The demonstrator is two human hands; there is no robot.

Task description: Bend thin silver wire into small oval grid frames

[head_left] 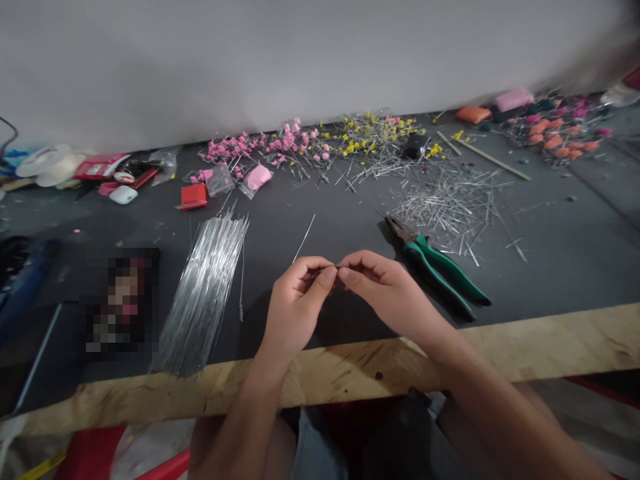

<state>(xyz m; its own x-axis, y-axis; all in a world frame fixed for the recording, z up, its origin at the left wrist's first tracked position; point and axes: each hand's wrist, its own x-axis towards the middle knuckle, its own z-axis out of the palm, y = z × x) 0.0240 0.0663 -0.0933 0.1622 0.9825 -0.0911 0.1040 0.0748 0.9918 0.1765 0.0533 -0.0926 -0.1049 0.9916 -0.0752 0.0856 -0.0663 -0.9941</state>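
Observation:
My left hand (299, 297) and my right hand (383, 283) meet fingertip to fingertip near the table's front edge, both pinched closed. Between them is a thin metal wire (304, 238), whose straight end slants up and away beyond my left fingers. The part at the fingertips is mostly hidden. Left of my hands lies a thick bundle of straight silver wires (205, 287), with one single wire twisted at its end (242, 293) beside it. Pliers with green and black handles (440, 267) rest just right of my right hand, jaws pointing away.
Along the wall lie wires tipped with pink pieces (290, 143), yellow pieces (367, 133) and orange pieces (563, 139). A heap of short cut wires (450, 203) sits behind the pliers. Small clay-like packets (257, 179) and a blurred-out dark object (123, 303) are leftward. A wooden strip (345, 370) edges the table.

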